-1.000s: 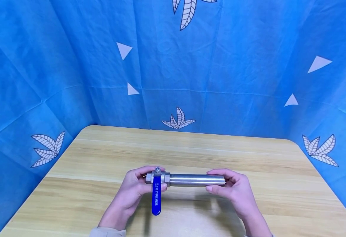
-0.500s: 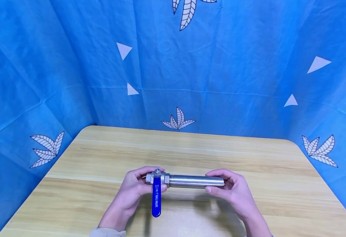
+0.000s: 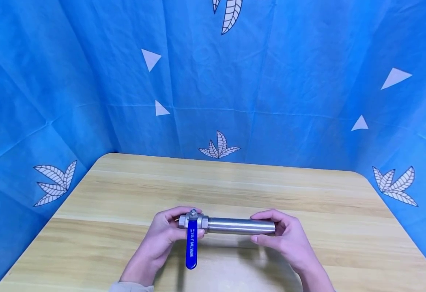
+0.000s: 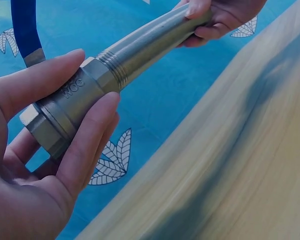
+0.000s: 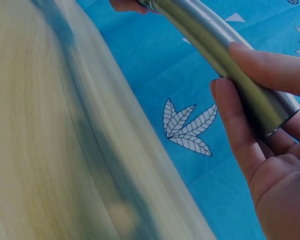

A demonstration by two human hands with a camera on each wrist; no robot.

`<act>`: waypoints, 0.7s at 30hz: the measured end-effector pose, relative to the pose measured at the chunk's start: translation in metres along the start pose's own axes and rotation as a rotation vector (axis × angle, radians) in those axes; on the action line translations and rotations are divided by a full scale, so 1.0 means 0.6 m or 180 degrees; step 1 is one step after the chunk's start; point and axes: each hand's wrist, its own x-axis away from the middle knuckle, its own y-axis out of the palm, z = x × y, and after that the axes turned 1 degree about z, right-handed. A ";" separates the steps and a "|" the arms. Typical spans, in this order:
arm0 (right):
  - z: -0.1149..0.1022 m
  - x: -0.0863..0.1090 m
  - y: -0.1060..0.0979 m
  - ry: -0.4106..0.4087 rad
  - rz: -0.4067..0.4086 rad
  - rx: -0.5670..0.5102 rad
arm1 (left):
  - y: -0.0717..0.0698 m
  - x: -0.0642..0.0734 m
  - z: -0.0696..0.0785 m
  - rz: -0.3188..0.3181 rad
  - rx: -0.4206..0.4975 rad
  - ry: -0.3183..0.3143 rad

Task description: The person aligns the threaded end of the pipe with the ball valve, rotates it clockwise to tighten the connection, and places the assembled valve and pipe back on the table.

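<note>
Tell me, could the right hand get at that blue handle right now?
Probably, if it lets go first: the right hand grips the free end of the steel pipe. The blue handle, on the valve in the left hand, juts out with most of its length uncovered.

A pale grey sleeve (image 3: 130,287) ends on the left forearm (image 3: 139,265) at seven o'clock; left grip (image 3: 163,233) and right grip (image 3: 287,236) are bare.

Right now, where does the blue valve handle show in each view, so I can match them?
Head: blue valve handle low, just left of centre, pointing toward the bottom edge.
Left wrist: blue valve handle in the upper left corner, cut off by the top edge.
Right wrist: not in it.
Shared landmark: the metal pipe, in all three.
</note>
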 end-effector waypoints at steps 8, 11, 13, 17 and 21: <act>0.004 -0.002 0.002 -0.0030 -0.0068 -0.0023 | -0.002 -0.001 -0.001 0.0076 0.0022 0.0004; 0.004 -0.003 0.003 -0.0019 -0.0080 -0.0090 | -0.003 -0.002 0.002 0.0096 0.0019 0.0037; 0.003 -0.004 0.004 -0.0011 -0.0071 -0.0106 | -0.004 -0.002 0.003 0.0097 0.0000 0.0052; 0.005 -0.003 0.006 -0.0056 -0.0070 -0.0108 | -0.008 -0.001 0.002 0.0022 0.0045 0.0008; 0.012 -0.002 0.006 -0.0268 -0.0199 -0.0248 | -0.009 -0.001 0.000 -0.0038 0.0232 -0.0039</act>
